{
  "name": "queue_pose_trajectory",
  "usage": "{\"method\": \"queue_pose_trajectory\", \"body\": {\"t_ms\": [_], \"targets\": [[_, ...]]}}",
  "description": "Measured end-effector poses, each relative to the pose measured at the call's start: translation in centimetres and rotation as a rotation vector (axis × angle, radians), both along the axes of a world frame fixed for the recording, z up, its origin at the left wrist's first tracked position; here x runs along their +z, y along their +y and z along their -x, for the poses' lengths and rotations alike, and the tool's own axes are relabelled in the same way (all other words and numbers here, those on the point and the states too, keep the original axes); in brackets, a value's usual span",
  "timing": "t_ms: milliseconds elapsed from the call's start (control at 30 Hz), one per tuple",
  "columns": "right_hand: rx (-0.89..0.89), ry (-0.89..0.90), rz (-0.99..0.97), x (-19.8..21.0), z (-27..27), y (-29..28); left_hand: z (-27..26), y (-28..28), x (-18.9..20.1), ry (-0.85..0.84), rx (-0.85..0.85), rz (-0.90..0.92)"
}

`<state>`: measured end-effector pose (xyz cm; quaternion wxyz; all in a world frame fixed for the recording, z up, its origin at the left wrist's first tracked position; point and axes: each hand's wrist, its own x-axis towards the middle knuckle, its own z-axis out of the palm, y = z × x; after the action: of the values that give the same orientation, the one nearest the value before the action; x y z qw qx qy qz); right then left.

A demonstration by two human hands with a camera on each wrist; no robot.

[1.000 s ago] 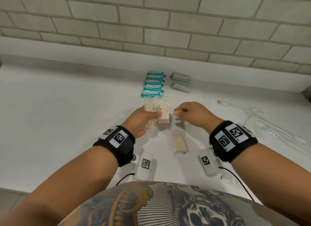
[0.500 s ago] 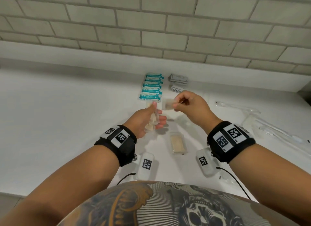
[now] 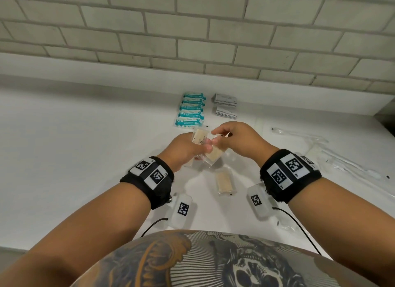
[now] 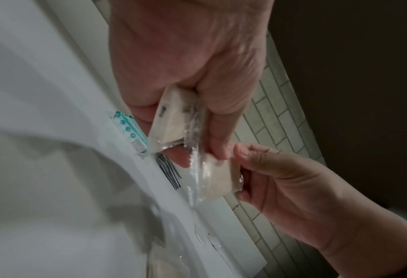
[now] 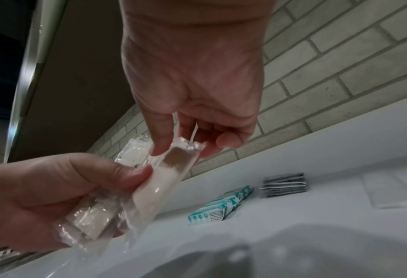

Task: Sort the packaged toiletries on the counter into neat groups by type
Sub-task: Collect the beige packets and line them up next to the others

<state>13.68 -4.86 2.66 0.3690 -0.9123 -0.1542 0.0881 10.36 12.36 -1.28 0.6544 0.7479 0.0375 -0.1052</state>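
Observation:
My left hand [image 3: 188,147] grips a small stack of clear-wrapped beige soap packets [image 3: 199,137] above the white counter [image 3: 74,158]. My right hand [image 3: 233,137] pinches the top end of another beige packet [image 3: 214,154] and lays it against that stack; the left thumb [image 5: 136,175] presses on it too. In the right wrist view the pinched packet [image 5: 159,180] hangs tilted between both hands. One more beige packet [image 3: 224,182] lies flat on the counter below the hands. The left wrist view shows the held stack [image 4: 174,116] and the second packet [image 4: 216,178].
A row of teal-and-white packets [image 3: 191,109] lies near the back ledge, with a stack of grey sachets [image 3: 225,105] to its right. Clear-wrapped long items [image 3: 342,158] lie at the right. A brick wall [image 3: 192,30] rises behind the counter.
My right hand, which had lifted a beige packet clear of the stack, has brought it back down against the packets in my left hand. The left hand rose slightly.

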Motion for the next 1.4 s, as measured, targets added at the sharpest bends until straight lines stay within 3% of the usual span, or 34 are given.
{"method": "queue_pose_trajectory", "body": {"t_ms": [167,400,633,733,867,1033,1133,1300,1400], "targets": [[0.073,0.072,0.034,0.3,0.1,-0.2,0.1,-0.2,0.8,-0.071,-0.05,-0.177],[-0.067,0.103,-0.075,0.0,0.0,-0.9,-0.2,-0.2,0.3,-0.063,0.067,-0.143],[0.065,0.017,0.11,0.1,0.4,-0.4,-0.4,-0.3,1.0,-0.124,-0.054,-0.399],[0.063,-0.002,0.146,0.2,0.3,-0.1,-0.1,-0.6,1.4,-0.128,-0.049,-0.306],[-0.041,-0.005,-0.015,0.2,-0.2,-0.8,0.1,-0.4,1.6,-0.101,0.006,-0.214],[-0.114,-0.007,-0.028,-0.4,-0.2,-1.3,-0.4,-0.5,2.0,-0.175,-0.127,-0.761],[-0.033,0.035,-0.04,-0.1,0.1,-1.2,-0.5,-0.6,2.3,-0.13,-0.229,-0.732],[0.094,0.074,0.145,0.2,0.7,-0.6,-0.3,-0.9,2.1,-0.166,-0.292,-0.692],[0.09,0.166,0.248,0.2,0.6,-1.1,-0.4,-0.8,1.4,-0.091,-0.145,-0.41]]}}
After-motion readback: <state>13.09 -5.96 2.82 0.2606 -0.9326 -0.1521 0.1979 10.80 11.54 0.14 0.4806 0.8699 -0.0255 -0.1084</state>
